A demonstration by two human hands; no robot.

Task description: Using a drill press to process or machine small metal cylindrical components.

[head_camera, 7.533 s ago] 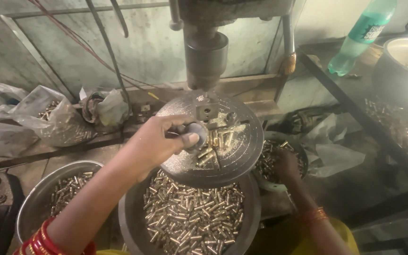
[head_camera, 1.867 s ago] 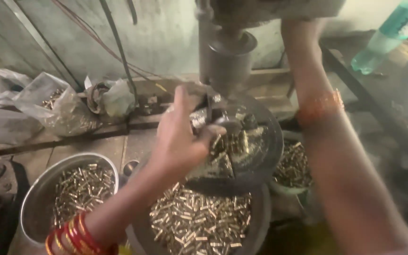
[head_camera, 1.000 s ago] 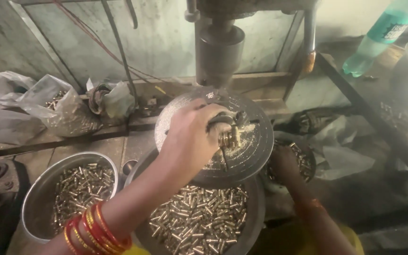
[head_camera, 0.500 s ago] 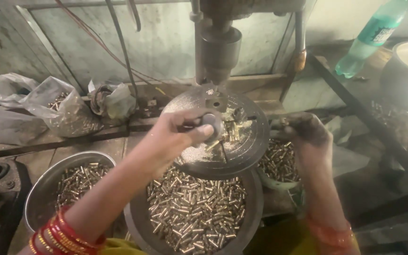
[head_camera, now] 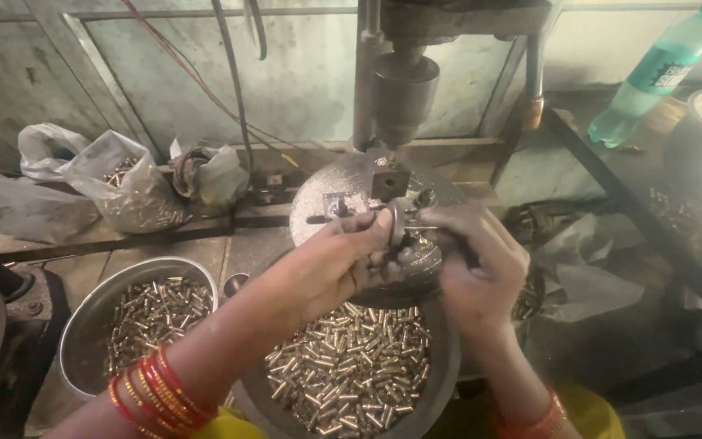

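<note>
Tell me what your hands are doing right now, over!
Left hand and right hand together over the round metal plate, pinching small brass parts. Drill chuck overhead. Bowl of brass pieces beneath.

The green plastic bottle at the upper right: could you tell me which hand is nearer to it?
Right. The right hand lies below-left of the green bottle; the left hand is farther left, over the round plate.

The scene is dim, with soft light falling from above. The brass pieces in the middle bowl [head_camera: 343, 382] give small glints. Both hands look slightly blurred. Dark shadows fill the lower corners, and the edges are soft.
</note>
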